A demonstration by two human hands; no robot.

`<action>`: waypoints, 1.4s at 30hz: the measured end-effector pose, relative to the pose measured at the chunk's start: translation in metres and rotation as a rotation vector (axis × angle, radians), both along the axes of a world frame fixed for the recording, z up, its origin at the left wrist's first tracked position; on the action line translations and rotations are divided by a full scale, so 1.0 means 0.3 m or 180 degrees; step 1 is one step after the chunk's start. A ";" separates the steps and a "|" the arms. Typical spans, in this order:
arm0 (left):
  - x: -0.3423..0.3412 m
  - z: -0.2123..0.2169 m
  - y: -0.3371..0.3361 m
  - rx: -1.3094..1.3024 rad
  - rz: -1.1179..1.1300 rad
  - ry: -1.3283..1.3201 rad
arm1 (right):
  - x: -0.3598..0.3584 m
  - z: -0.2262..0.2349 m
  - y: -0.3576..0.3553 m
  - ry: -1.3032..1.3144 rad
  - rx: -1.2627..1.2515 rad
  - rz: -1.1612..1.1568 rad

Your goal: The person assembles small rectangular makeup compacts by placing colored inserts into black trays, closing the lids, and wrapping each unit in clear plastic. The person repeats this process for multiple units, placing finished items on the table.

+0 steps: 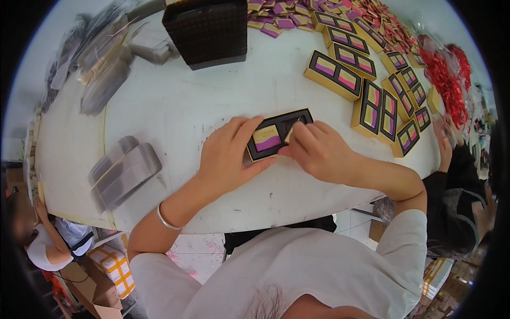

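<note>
In front of me lies a small gold box with a black two-compartment tray (pixel 280 118). Its left compartment holds a gold-and-purple wrapped square (pixel 267 137). My left hand (pixel 229 151) grips the box's left end, thumb along the near edge and fingers over the far edge. At the right compartment, my right hand (pixel 321 153) pinches a small gold piece (pixel 289 137), mostly covered by its fingers. Whether that piece touches the tray I cannot tell.
Several filled gold boxes (pixel 334 74) stand at the right, beyond them a heap of wrapped squares (pixel 284 15). A stack of black trays (pixel 207 34) is at the back. Bundled clear plastic sleeves (pixel 125 173) lie left. Other people (pixel 451 175) work at both sides.
</note>
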State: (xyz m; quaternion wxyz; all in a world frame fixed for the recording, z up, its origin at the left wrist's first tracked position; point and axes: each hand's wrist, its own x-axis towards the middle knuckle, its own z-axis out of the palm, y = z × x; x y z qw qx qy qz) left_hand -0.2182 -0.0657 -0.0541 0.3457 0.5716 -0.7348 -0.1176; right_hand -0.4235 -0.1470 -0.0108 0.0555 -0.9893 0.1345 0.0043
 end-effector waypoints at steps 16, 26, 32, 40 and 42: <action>-0.001 0.002 0.015 0.0208 0.0020 -0.0044 | -0.051 -0.075 0.003 -0.1548 -0.0107 0.0183; -0.010 -0.005 0.009 0.0040 -0.0001 -0.0069 | -0.052 -0.057 -0.006 -0.1336 -0.0263 -0.0163; -0.006 0.001 0.013 0.0083 0.0010 -0.0070 | -0.038 -0.058 -0.076 -0.1524 0.1448 -0.0541; -0.013 0.014 0.001 0.0403 -0.0038 0.0077 | -0.006 -0.124 -0.112 -0.1827 0.2657 -0.1099; -0.009 0.005 0.004 0.0287 -0.0100 0.0108 | -0.010 -0.126 -0.100 -0.1909 0.2155 -0.1029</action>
